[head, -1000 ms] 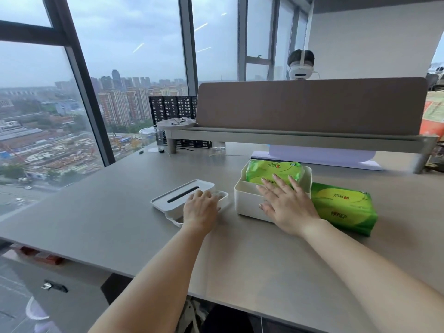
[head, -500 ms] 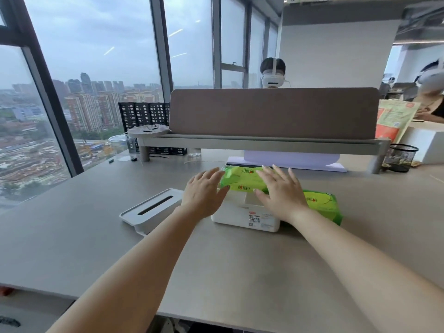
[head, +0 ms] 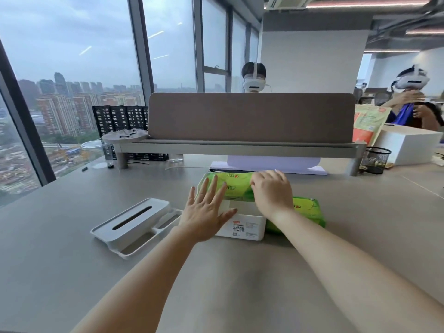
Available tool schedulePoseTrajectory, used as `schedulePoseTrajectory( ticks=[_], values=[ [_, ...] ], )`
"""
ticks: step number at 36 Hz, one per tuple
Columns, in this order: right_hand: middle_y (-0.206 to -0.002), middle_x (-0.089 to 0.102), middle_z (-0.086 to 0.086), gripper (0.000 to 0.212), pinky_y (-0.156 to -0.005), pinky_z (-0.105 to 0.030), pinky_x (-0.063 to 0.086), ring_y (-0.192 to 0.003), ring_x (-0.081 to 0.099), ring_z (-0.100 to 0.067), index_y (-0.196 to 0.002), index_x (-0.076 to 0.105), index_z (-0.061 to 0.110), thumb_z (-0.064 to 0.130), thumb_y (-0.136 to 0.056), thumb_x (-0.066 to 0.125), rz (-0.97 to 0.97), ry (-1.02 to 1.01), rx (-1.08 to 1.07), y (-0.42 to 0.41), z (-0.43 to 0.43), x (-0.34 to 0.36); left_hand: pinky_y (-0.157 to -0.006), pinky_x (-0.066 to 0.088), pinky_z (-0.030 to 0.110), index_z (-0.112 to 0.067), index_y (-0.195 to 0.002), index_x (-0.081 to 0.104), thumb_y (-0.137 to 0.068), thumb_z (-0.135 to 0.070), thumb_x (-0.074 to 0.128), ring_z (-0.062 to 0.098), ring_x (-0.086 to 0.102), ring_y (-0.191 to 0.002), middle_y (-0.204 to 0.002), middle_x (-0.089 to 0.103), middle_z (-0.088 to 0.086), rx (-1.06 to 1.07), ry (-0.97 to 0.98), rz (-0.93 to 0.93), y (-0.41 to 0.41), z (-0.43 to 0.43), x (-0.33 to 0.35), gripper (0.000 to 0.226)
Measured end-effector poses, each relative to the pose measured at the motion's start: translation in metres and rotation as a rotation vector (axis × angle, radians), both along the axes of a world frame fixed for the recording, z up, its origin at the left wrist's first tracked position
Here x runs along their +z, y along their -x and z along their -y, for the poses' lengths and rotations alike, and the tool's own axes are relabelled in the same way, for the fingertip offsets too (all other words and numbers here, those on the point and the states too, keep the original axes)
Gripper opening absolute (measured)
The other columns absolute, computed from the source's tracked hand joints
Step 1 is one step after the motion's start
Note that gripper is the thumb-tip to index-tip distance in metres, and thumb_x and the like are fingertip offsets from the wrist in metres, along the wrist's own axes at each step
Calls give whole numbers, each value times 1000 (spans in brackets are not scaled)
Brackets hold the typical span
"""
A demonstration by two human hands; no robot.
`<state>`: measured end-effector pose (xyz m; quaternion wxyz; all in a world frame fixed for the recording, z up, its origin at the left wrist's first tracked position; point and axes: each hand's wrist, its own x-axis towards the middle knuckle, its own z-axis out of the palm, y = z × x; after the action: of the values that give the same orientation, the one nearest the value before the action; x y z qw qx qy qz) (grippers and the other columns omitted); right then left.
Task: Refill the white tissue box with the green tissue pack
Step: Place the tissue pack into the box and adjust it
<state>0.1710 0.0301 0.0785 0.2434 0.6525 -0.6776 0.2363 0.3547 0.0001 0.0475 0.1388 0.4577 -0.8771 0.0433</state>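
Observation:
The white tissue box stands open in the middle of the desk, label side toward me. A green tissue pack sits in its top, sticking up above the rim. My left hand lies flat with fingers spread against the box's left end and the pack. My right hand presses down on the pack's right part, fingers curled over it. A second green pack lies on the desk right of the box, partly hidden by my right forearm. The box's white lid, with its slot, rests left of the box.
A grey shelf with a brown divider crosses the back of the desk. A black mesh cup and a white box stand at the right. Two people wearing headsets are behind the divider. Windows run along the left.
My left hand left the lid and came to the box's left end. My right hand slid onto the pack's top. The camera tilted up, showing more of the room.

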Motion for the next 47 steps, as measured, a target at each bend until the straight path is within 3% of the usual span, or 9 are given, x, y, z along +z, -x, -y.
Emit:
schedulePoseTrajectory(
  ticks=[2,4,19,27,32,36,38,43,47],
  values=[
    [-96,68,-8,11,-71,-31,39,-94,55,-29,-89,56,10,8,-90,45,67,66,-5,5,0,9,-115,-17,44,-35,-136,-28,-83,-70,7,17,-33,-137,-148,-35,-5,6,1,-17,2,1,-1,72],
    [-96,66,-9,10,-61,-30,31,-92,54,-30,-89,54,9,6,-90,44,107,99,-18,12,1,19,-115,-16,43,-35,-136,-28,-83,-70,7,17,-32,-138,-148,-34,-6,13,-6,-30,6,2,-1,72],
    [-96,60,-18,14,-62,-35,40,-84,56,-36,-83,50,5,-4,-87,39,301,5,-206,100,-9,24,-117,-15,45,-28,-147,-13,-88,-66,11,19,-26,-141,-155,-24,-2,58,-88,-25,28,10,7,74],
    [-81,41,-10,28,-61,-33,31,-70,41,-28,-65,30,12,-10,-80,41,351,-182,-299,116,-14,11,-118,-12,42,-28,-149,-3,-92,-61,15,14,-19,-144,-158,-13,-5,24,-49,-103,53,5,16,69],
    [-80,49,-10,16,-59,-30,32,-64,40,-25,-74,44,8,-2,-83,35,480,-289,-340,135,-17,0,-118,-11,43,-28,-149,4,-93,-60,16,15,-18,-144,-159,-9,-4,-85,-24,-65,77,-7,19,66],
    [-102,66,-12,17,-70,-34,46,-88,57,-33,-96,60,12,18,-92,45,404,-375,-265,141,-26,-9,-118,-10,45,-27,-149,6,-91,-62,18,16,-15,-145,-160,-4,-5,-163,-11,21,98,-15,20,69],
    [-120,63,-11,37,-87,-40,49,-107,58,-33,-118,57,14,40,-94,45,432,-438,-179,142,-34,-10,-118,-10,46,-25,-149,7,-90,-65,19,15,-12,-145,-160,0,-5,-186,-7,64,108,-19,20,73],
    [-155,29,-2,82,-114,-43,28,-141,30,-24,-144,31,22,70,-80,44,367,-616,-29,138,-57,-10,-115,-15,50,-21,-149,8,-81,-77,24,18,-9,-146,-160,7,-4,-204,6,235,122,-25,18,89],
    [-160,8,-1,102,-118,-42,19,-146,16,-24,-149,15,25,65,-69,66,276,-696,-25,140,-70,-14,-113,-14,57,-19,-148,11,-81,-73,38,24,-1,-147,-159,13,1,-206,54,354,126,-30,15,90]
  ],
)
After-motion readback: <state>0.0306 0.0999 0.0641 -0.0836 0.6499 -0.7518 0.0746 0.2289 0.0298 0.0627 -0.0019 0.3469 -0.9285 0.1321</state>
